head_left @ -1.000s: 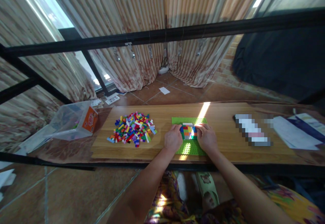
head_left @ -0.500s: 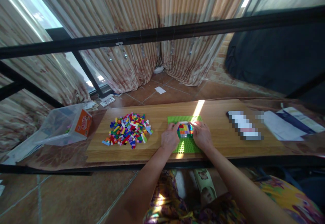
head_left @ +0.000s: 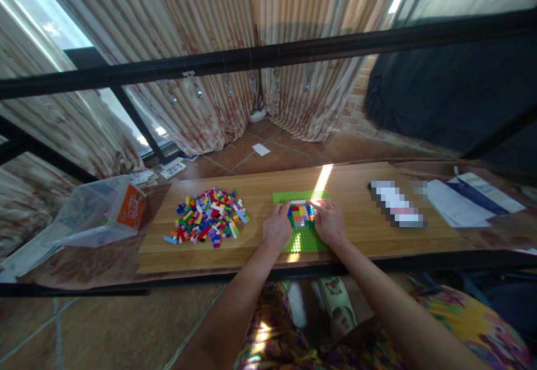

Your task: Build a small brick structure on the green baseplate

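A green studded baseplate lies on the wooden board in front of me. On it stands a low build of toy bricks in red, yellow, blue and other colours, with a white strip along its far side. My left hand grips the build's left side, fingers curled in towards its far corner. Against the right side, my right hand is closed in the same way, its fingertips at the far right corner. Both hands cover the build's side edges, and whether a loose brick is under the fingertips is hidden.
Left of the baseplate spreads a pile of loose toy bricks. A clear plastic box with an orange label stands beyond the board. To the right lie a blurred-out phone-like object and papers. A dark rail crosses behind.
The whole view has shifted slightly, so things sit a little further left. Both hands stay at the sides of the brick build with hardly any movement.
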Demonstrator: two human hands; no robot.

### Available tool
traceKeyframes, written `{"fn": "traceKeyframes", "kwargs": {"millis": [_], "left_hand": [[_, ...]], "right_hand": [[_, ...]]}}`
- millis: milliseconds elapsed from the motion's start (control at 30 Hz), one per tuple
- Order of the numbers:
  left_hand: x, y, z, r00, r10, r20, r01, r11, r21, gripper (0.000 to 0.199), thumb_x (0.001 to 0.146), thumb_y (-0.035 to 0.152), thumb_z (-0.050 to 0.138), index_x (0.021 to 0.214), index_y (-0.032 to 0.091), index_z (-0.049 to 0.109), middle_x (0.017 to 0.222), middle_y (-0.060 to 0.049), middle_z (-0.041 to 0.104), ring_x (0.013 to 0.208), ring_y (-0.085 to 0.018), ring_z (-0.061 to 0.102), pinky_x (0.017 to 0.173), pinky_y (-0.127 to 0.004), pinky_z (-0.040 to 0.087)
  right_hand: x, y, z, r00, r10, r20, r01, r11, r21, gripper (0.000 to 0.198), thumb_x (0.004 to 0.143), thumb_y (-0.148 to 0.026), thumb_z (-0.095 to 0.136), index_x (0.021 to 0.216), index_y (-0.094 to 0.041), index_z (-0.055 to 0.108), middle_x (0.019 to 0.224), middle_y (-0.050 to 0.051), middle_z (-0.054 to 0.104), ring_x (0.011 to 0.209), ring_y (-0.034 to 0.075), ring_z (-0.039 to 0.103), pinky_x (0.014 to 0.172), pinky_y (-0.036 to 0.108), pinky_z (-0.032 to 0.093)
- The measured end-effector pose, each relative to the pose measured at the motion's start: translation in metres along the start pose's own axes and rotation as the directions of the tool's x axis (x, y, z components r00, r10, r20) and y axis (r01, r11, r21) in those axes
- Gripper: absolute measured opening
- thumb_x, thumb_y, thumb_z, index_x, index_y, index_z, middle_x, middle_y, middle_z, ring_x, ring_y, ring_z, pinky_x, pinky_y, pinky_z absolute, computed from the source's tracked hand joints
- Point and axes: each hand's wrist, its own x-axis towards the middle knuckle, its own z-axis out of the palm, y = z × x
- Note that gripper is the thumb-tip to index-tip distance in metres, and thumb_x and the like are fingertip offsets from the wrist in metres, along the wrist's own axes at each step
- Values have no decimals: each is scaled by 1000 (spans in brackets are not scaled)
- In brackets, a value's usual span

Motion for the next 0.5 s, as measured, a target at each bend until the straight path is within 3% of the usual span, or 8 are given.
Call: {"fn": "traceKeyframes", "kwargs": {"millis": [333,500], "left_hand": [[0,-1,2,1000,15,-5,-15,1000,-14,45,91,17,33,134,19,46,127,-8,55,102,-21,61,81,-29,51],[1,-1,3,999,-31,-34,28,997,-77,55,88,14,35,142,17,34,129,-11,55,105,-24,60,84,-34,51]], "right_hand": [[0,3,5,1000,-4,-13,4,1000,-4,36,85,-11,44,113,-19,64,107,9,62,98,23,51,85,37,41],[0,4,6,999,-3,-38,3,1000,-14,36,84,-11,44,116,-16,61,107,11,62,98,24,52,86,38,42]]}}
